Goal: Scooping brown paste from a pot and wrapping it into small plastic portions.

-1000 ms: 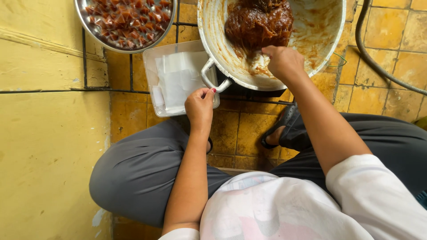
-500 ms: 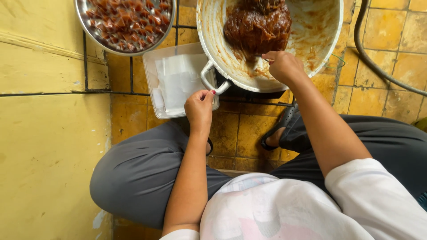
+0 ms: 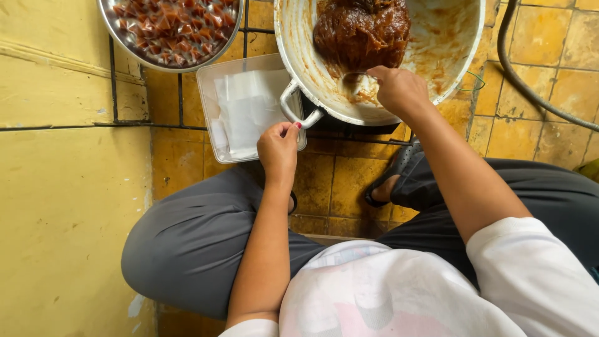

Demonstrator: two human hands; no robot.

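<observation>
While right hand [image 3: 399,90] fingers close on a metal spoon [image 3: 353,77] in brown paste [image 3: 362,31] | left hand [image 3: 279,150] fingers pinch clear plastic sheet [image 3: 246,109] beside large white metal pot [image 3: 462,37]

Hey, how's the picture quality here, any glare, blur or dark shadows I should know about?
Head view: soft, even daylight, no hard shadows; mild glare on the pot rim and the bowl edge; left hand and right hand are sharp; slight wide-angle bending toward the frame edges; the shirt near the lens is a little soft.
</observation>
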